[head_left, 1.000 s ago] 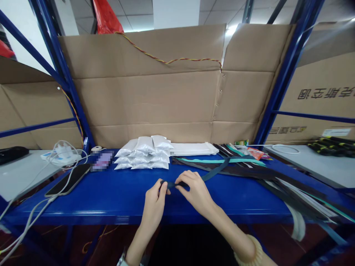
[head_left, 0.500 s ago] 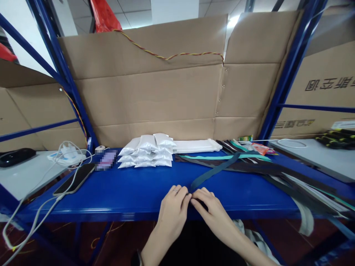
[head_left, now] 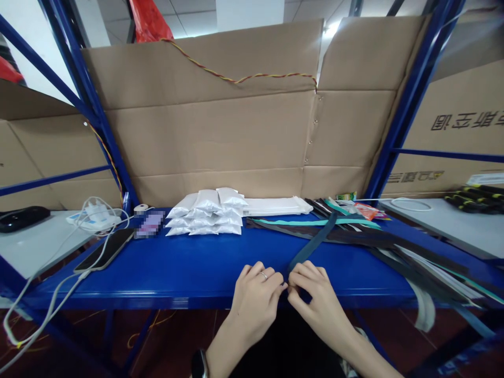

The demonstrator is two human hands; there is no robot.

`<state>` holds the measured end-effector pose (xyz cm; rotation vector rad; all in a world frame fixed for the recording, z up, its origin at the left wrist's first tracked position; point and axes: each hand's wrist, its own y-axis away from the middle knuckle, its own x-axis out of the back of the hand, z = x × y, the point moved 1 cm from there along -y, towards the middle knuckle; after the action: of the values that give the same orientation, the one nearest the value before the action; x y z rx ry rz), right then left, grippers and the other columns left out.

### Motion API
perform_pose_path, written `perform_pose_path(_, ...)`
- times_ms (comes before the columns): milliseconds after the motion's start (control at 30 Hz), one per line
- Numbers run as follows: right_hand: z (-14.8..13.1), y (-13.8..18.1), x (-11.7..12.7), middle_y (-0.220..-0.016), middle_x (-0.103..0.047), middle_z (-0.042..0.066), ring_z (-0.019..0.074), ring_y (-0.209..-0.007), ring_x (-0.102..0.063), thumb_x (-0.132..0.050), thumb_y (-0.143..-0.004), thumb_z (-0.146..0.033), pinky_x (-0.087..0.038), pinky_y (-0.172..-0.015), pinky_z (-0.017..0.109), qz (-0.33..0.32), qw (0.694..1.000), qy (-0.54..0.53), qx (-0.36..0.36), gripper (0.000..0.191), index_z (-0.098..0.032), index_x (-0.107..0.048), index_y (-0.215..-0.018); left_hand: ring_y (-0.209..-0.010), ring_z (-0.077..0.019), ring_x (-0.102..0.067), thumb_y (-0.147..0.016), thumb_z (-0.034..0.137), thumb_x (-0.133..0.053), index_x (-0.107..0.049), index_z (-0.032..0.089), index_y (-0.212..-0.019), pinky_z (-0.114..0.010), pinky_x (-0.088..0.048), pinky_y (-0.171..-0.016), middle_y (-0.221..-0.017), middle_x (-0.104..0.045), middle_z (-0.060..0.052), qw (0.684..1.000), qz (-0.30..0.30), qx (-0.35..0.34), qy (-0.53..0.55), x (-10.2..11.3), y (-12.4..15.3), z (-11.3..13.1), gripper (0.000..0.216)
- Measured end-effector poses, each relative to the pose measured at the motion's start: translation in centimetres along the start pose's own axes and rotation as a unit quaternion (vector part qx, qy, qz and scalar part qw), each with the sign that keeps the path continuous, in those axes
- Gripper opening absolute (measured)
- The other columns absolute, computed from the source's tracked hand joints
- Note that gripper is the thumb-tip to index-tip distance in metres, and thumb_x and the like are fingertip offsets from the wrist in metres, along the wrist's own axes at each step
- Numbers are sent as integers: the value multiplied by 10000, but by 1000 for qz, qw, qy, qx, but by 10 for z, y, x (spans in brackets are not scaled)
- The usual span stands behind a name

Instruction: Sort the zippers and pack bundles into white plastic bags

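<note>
A dark teal fabric strip [head_left: 313, 245], narrow and flat like zipper tape, runs from the pile of strips down to my hands at the shelf's front edge. Its near end disappears under my right hand [head_left: 317, 291], whose thumb and fingers are pinched on it. Just to the left is my left hand [head_left: 255, 294], with a ring on one finger. Its fingertips are pressed together close to those of my right hand, and what they pinch is hidden. Long dark, grey and mint-green strips [head_left: 362, 239] lie heaped on the right, with some ends hanging over the edge.
Stacked white pouches [head_left: 207, 212] and a flat white packet [head_left: 275, 206] stand at the back of the blue shelf [head_left: 189, 268]. A phone [head_left: 106, 249] with a white cable [head_left: 55, 296] lies on the left. Cardboard [head_left: 212, 134] closes off the back.
Both hands have shifted a little to the right along the front edge, and the strip's near end has moved with them. A small gap now shows between my fingertips.
</note>
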<state>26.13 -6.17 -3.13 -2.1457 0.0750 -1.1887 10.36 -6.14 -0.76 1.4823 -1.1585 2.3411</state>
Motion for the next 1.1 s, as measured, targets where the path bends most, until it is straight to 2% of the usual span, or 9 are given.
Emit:
perform_pose_path(167, 30, 0, 14, -809, -558, 34, 186, -790, -467, -492, -793, -172, -289, -695, 327, 77, 994, 74, -10, 175, -187, -500, -619, -748, -166, -496, -970, 270, -372, -541, 197, -736, -308, -338, -692, -731, -603, -14, 997, 56, 58, 3, 27, -1, -19, 298)
perform_pose_path(333, 74, 0, 43, -1032, -628, 53, 264, -993, -484, -527, -751, -235, -308, -751, 372, 136, 977, 161, -39, 256, -189, -468, -506, -786, -175, -530, -951, 358, -383, -583, 204, -796, -279, -387, -724, -782, -615, -20, 980, 127, 153, -20, 63, 8, -81, 296)
perform_pose_path(500, 111, -2, 61, -848, -675, 52, 252, -935, -546, -510, -737, -268, -329, -787, 383, 147, 969, 178, -90, 275, -202, -421, -486, -712, -173, -549, -895, 450, -440, -643, 204, -884, -253, -391, -659, -730, -598, -18, 936, 186, 290, -69, 84, 31, -149, 320)
perform_pose_path(633, 122, -3, 57, -630, -588, 24, 183, -663, -542, -507, -736, -286, -357, -701, 321, 107, 978, 141, -112, 247, -208, -425, -517, -689, -188, -541, -906, 468, -405, -632, 213, -899, -258, -361, -611, -699, -566, -20, 920, 140, 342, -134, 90, 43, -168, 341)
perform_pose_path(733, 112, -4, 50, -591, -548, 3, 161, -594, -506, -510, -754, -291, -354, -657, 291, 74, 985, 85, -131, 227, -205, -452, -552, -854, -258, -544, -913, 418, -405, -608, 207, -949, -303, -369, -666, -816, -601, -64, 908, 125, 334, -220, 86, 40, -162, 295)
perform_pose_path(833, 92, -6, 42, -612, -539, -5, 149, -605, -491, -503, -813, -331, -343, -625, 265, 19, 989, -24, -146, 264, -196, -468, -589, -997, -321, -491, -881, 388, -480, -582, 183, -1044, -366, -384, -728, -987, -603, -109, 898, 173, 315, -255, 76, 28, -142, 281)
perform_pose_path(900, 75, -8, 35, -591, -496, -12, 138, -593, -465, -467, -871, -407, -335, -608, 255, -12, 983, -103, -152, 357, -190, -446, -587, -913, -280, -512, -880, 365, -492, -596, 182, -964, -355, -396, -723, -906, -603, -84, 930, 163, 279, -175, 66, 17, -120, 226)
perform_pose_path(967, 58, -10, 28, -583, -463, -12, 132, -592, -447, -408, -914, -468, -332, -605, 251, -40, 972, -177, -150, 435, -186, -421, -583, -821, -210, -531, -909, 330, -457, -585, 191, -822, -322, -410, -750, -806, -598, -41, 977, 100, 188, -21, 52, 7, -89, 207)
perform_pose_path(1100, 25, -9, 21, -629, -467, -3, 127, -623, -442, -373, -947, -475, -334, -626, 251, -94, 945, -289, -121, 464, -176, -418, -594, -755, -155, -551, -934, 315, -453, -572, 210, -796, -265, -418, -700, -784, -607, -2, 981, -30, 103, 159, 21, 1, -22, 210)
